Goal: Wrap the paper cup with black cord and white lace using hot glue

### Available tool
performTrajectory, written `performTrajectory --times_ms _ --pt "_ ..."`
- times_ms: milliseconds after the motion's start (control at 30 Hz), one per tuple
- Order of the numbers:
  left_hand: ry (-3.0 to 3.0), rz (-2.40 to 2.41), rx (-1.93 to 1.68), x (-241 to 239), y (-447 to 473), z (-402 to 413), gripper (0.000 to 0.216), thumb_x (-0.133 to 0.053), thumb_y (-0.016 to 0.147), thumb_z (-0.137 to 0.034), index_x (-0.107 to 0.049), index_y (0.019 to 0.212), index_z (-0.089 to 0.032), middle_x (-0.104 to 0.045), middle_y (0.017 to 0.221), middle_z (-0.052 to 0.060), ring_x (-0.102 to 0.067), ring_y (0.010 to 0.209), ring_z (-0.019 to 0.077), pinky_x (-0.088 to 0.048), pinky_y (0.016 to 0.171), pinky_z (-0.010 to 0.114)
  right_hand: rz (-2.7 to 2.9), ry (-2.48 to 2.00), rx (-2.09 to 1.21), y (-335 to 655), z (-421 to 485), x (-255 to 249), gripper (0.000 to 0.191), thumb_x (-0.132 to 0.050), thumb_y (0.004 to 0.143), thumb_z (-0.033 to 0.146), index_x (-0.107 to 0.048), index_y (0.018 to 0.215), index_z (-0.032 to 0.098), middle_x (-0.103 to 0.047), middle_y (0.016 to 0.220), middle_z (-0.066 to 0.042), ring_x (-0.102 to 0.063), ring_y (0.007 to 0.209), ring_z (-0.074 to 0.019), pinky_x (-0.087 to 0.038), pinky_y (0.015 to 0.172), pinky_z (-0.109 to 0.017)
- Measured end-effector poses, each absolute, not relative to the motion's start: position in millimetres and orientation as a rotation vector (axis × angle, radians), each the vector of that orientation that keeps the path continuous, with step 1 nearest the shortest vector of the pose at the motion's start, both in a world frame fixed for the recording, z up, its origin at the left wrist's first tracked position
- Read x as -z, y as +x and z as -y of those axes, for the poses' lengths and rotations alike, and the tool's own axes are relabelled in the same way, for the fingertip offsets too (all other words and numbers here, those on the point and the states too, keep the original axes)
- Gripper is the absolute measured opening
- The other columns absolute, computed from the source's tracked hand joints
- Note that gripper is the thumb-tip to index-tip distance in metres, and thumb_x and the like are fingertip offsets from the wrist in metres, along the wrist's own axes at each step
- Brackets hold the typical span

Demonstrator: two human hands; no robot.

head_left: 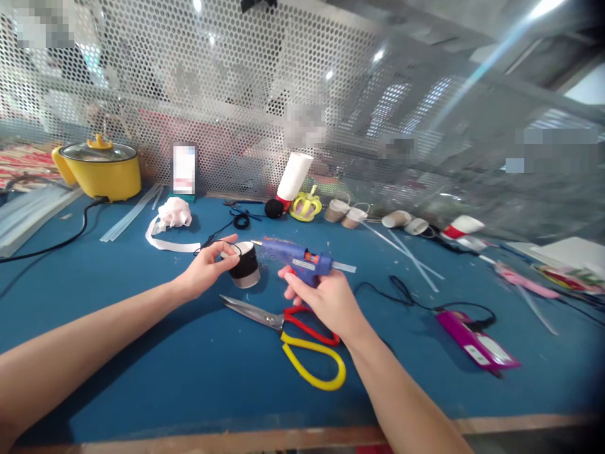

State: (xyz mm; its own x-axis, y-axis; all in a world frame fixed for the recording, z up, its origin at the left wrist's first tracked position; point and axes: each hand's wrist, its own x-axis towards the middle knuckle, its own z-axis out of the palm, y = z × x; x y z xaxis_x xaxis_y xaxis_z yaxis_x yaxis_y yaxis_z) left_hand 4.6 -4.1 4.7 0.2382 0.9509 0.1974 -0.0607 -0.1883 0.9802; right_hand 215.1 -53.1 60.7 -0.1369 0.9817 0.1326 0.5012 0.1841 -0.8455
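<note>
cup [246, 265] with a black band round its wall, lying on its side just left of frame centre, raised slightly off the blue mat [142, 353]; left hand [208, 270], entering from the lower left, pinches the cup at its rim end between thumb and fingers; glue gun [297, 257], blue, at frame centre, nozzle pointing left towards the upper edge of the cup, tip very near it, contact not discernible; right hand [326, 299], entering from the lower right, is clenched round the gun's grip, a clear glue stick projecting from the gun's rear; step in hand, as judged: gluing at the black band; a bead laid here would call for the cup held steady and the nozzle brought onto the band; scissors [288, 331], red and yellow handles, lie shut on the mat below both hands

surface, left to right: yellow pot [99, 167] with glass lid, upper left; loose glue sticks [130, 214] beside it; white ribbon [172, 221]; black cord [241, 221]; tall white cup stack [293, 176], leaning; yellow crown [305, 207]; small cups [345, 213] on their sides; purple device [475, 343] with a black cable, lower right; a perforated metal screen [227, 94] closes the bench across the upper frame, the room beyond it blurred
</note>
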Motion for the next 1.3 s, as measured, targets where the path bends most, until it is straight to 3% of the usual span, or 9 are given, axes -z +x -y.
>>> performTrajectory --times_ms 167,467,733,1000,1300 --pt "1.372 -0.913 -1.17 -4 3 3 0.027 -0.063 0.069 -0.04 -0.049 0.069 -0.017 -0.038 0.139 0.014 -0.039 0.126 0.0286 -0.025 0.103 0.045 1.862 -1.469 -0.68 213 54 -51 0.025 -0.054 0.076 0.033 -0.054 0.057 0.018 -0.057 0.043 0.0 -0.055 0.038 -0.012 -0.048 0.045 -0.023" --pt "1.398 -0.897 -1.166 -5 4 3 0.025 -0.061 0.071 -0.039 -0.051 0.07 -0.016 -0.043 0.134 0.016 -0.033 0.13 0.0276 -0.024 0.103 0.045 1.982 -1.494 -0.518 205 57 -50 0.026 -0.052 0.078 0.028 -0.05 0.053 0.021 -0.056 0.041 0.001 -0.056 0.038 -0.0137 -0.047 0.048 -0.025" --pt "1.404 -0.854 -1.171 2 2 -1 0.024 -0.062 0.072 -0.038 -0.051 0.071 -0.017 -0.048 0.131 0.013 -0.037 0.127 0.0278 -0.024 0.104 0.044 2.03 -1.43 -0.247 207 56 -43 0.017 -0.053 0.078 0.03 -0.056 0.065 0.02 -0.058 0.047 0.0 -0.061 0.052 -0.0181 -0.047 0.054 -0.027" --pt "1.423 -0.795 -1.201 1 2 -1 0.02 -0.061 0.074 -0.034 -0.05 0.068 -0.019 -0.064 0.095 0.007 -0.034 0.129 0.0231 -0.022 0.105 0.04 2.025 -1.418 -0.261 206 56 -43 0.017 -0.052 0.079 0.03 -0.054 0.065 0.02 -0.057 0.046 0.001 -0.06 0.047 -0.0168 -0.046 0.05 -0.025" --pt "1.468 -0.795 -1.189 1 0 -1 0.017 -0.06 0.075 -0.032 -0.051 0.07 -0.019 -0.064 0.102 0.008 -0.034 0.13 0.0236 -0.022 0.105 0.041 2.041 -1.439 -0.285 206 57 -46 0.02 -0.051 0.079 0.03 -0.054 0.063 0.019 -0.055 0.042 0.002 -0.055 0.039 -0.0141 -0.045 0.047 -0.024"
